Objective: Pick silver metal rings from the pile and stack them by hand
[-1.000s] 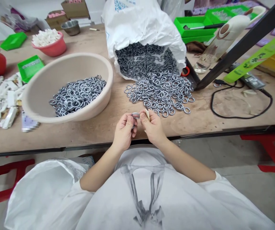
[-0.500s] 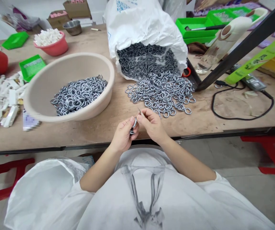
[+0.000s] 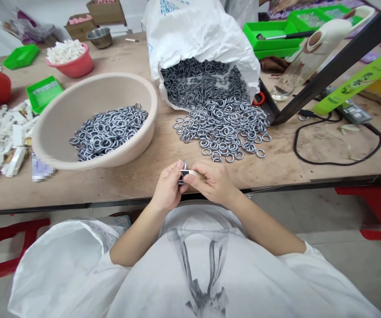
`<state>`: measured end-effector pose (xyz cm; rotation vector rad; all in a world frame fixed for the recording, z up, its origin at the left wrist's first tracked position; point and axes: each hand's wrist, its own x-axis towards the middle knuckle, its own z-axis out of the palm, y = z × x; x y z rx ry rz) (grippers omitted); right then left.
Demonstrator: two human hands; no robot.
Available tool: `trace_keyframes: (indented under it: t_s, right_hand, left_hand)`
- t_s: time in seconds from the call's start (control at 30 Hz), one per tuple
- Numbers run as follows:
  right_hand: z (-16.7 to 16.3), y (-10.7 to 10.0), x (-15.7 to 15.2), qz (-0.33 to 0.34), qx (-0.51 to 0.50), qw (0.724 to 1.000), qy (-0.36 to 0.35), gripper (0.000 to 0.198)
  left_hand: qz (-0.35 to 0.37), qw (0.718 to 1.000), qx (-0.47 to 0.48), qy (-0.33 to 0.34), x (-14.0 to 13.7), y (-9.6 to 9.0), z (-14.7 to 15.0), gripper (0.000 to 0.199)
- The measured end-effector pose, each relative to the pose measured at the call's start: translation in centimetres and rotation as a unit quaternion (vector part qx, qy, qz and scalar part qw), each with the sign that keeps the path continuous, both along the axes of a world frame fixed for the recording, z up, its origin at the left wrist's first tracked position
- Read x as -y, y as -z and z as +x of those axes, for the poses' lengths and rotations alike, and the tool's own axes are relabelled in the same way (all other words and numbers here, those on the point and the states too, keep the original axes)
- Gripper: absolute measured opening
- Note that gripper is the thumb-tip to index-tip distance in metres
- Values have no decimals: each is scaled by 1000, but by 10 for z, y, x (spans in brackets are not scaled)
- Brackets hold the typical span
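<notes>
My left hand [image 3: 167, 186] is closed around a few grey metal rings [image 3: 185, 165], one standing up between thumb and fingers. My right hand [image 3: 216, 182] pinches a small whitish flat tool [image 3: 193, 172] with a dark flat end. That dark end lies against or just in front of the rings; exact contact I cannot tell. Both hands meet at the table's front edge. Beyond them, a pile of loose metal rings [image 3: 223, 128] spills from a white sack [image 3: 197, 35]. To the left, a large beige basin [image 3: 153, 95] holds many more such rings [image 3: 111, 132].
White plastic pieces [image 3: 14, 137] lie at the far left, near a green tray [image 3: 44, 93] and a red bowl [image 3: 78, 67]. On the right stand a slanted black metal post [image 3: 326, 68], a clear bottle [image 3: 288, 81] and a black cable [image 3: 336, 164]. An open white bag [image 3: 54, 265] sits below left.
The right hand has turned and shifted slightly down, bringing the tool from pointing up and away to lying across the rings. The left hand has moved slightly left.
</notes>
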<state>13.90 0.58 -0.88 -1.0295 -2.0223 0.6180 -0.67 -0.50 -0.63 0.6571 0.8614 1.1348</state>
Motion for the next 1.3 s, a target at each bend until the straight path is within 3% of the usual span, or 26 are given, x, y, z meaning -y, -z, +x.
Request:
trace_keyframes:
  t_s: [0.13,0.23,0.33,0.47,0.57,0.7,0.8,0.9,0.97,1.03,1.13,1.2,1.3]
  right_hand:
    - [-1,-1,2,2,-1,1000,-2,43]
    - [2,2,-6,-35,-6,999,0,45]
    - [13,6,-23,-87,15,992,92,48]
    - [27,8,-43,-83,169,959,210,39]
    - [25,10,-48,-81,296,924,227,31]
    - [17,13,-50,-98,349,903,232,26]
    - [17,12,-52,-99,277,931,216,22]
    - [17,7,-49,-156,34,981,111,26]
    - [14,5,-43,-227,-140,964,1,34]
    - [7,6,-37,-299,-246,918,-83,40]
    - [-4,12,-31,-347,-316,876,-111,44]
    - [-9,16,-28,-338,-328,877,-92,44]
    - [-10,14,-25,-300,-306,901,-62,39]
  left_hand:
    - [-1,1000,0,0,0,1,0,50]
    - [16,1000,-9,17,3,0,-1,50]
    - [50,997,-17,60,7,-1,-5,50]
    - [49,997,-29,45,4,1,-13,44]
    - [20,999,-37,33,-1,4,-19,38]
    - [-11,999,-22,34,-6,7,-25,37]
    - [-41,999,-2,30,-10,7,-27,34]
    - [-73,996,21,45,-13,7,-25,27]
    - [-91,993,27,69,-13,7,-19,34]
    - [-101,989,30,105,-12,8,-13,41]
    - [-108,980,49,158,-8,6,-5,46]
    - [-104,977,72,169,-6,3,-4,45]
    - [-85,984,78,133,-3,1,-3,44]
